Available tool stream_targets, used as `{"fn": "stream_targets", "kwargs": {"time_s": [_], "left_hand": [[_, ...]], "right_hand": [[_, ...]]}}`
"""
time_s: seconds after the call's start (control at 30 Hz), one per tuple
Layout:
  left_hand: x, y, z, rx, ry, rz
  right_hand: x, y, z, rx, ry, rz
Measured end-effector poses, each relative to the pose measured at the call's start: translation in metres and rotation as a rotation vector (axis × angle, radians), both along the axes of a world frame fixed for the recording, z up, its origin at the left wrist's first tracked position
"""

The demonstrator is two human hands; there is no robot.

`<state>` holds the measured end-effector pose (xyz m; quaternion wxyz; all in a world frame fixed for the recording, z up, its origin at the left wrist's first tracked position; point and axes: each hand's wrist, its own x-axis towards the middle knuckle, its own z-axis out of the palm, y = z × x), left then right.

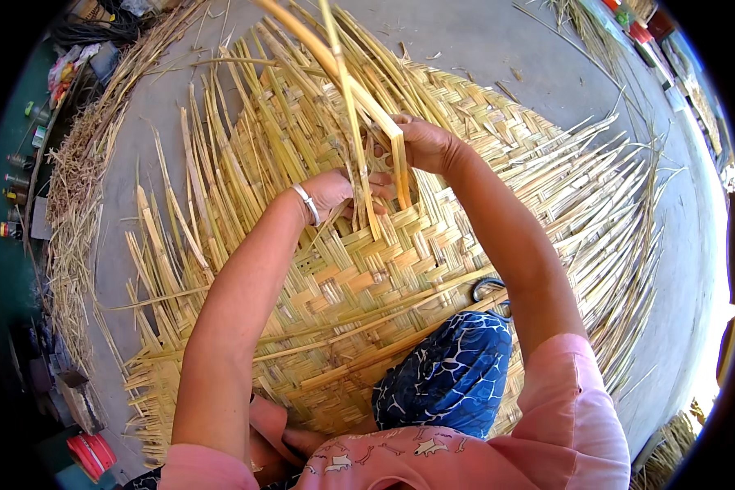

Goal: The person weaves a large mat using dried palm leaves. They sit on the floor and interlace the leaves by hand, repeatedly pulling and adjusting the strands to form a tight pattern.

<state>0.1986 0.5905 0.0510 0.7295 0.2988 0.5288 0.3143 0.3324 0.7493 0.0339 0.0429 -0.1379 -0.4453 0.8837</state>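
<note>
A large woven mat (343,290) of flattened, straw-coloured reed strips lies on the floor under both hands. Its loose strip ends fan out along the far, left and right sides. My right hand (425,145) pinches a wide yellow reed strip (398,155), which is folded sharply downward at the grip; its long end rises toward the top left. Close by on the left, my left hand (335,193), with a white bangle at the wrist, has its fingers curled around a narrower upright strip (359,151) at the weave. Some of its fingertips are hidden behind the strips.
Several loose strips (400,306) lie across the mat near my bent knee (449,371). A dark curved object (488,287) rests beside the knee. Dry stalks (77,220) are heaped along the left, with a red object (91,455) at lower left. Grey floor (482,41) surrounds the mat.
</note>
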Motion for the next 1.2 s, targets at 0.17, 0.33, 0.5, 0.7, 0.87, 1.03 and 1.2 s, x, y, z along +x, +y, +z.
{"fn": "stream_targets", "kwargs": {"time_s": [0.17, 0.33, 0.5, 0.7, 0.87, 1.03, 1.2], "left_hand": [[0.000, -0.007, -0.008, 0.012, 0.025, 0.180], [-0.009, -0.020, -0.020, 0.061, 0.584, 0.221], [-0.017, -0.032, -0.022, 0.101, 0.720, 0.057], [-0.012, -0.044, -0.017, 0.040, 0.758, 0.011], [-0.007, -0.048, -0.006, 0.062, 0.777, 0.052], [-0.001, -0.063, -0.002, 0.153, 0.885, 0.057], [0.008, -0.073, 0.013, 0.326, 1.337, -0.117]], "right_hand": [[0.002, -0.006, -0.014, -0.086, 0.026, -0.314], [0.027, -0.019, -0.016, -0.047, -0.033, -0.713], [0.062, -0.022, -0.028, -0.009, -0.053, -0.970], [0.093, -0.009, 0.015, -0.159, 0.222, -0.995], [0.125, 0.012, 0.049, -0.161, 0.410, -0.989], [0.155, 0.019, 0.022, -0.180, 0.269, -1.114], [0.163, 0.031, -0.023, -0.267, -0.034, -1.217]]}}
